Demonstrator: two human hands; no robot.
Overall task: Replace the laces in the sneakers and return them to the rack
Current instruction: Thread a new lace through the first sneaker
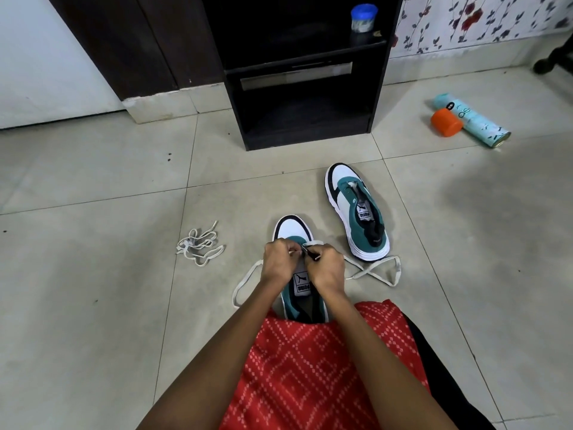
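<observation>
A white, teal and black sneaker [293,231] stands on the floor right in front of me, toe pointing away. My left hand [279,262] and my right hand [325,268] meet over its eyelets, both pinching a white lace [379,270] near its dark tip. That lace trails out on the floor to both sides of the shoe. The second sneaker [356,209], unlaced, lies to the right and farther off. A loose bundled white lace [200,243] sits on the tiles to the left. The black shoe rack [304,97] stands ahead.
A blue-lidded jar [362,18] sits on the rack's upper shelf. An orange cap [445,122] and a light blue spray can [471,119] lie on the floor at the right. My red patterned garment [310,367] covers my lap.
</observation>
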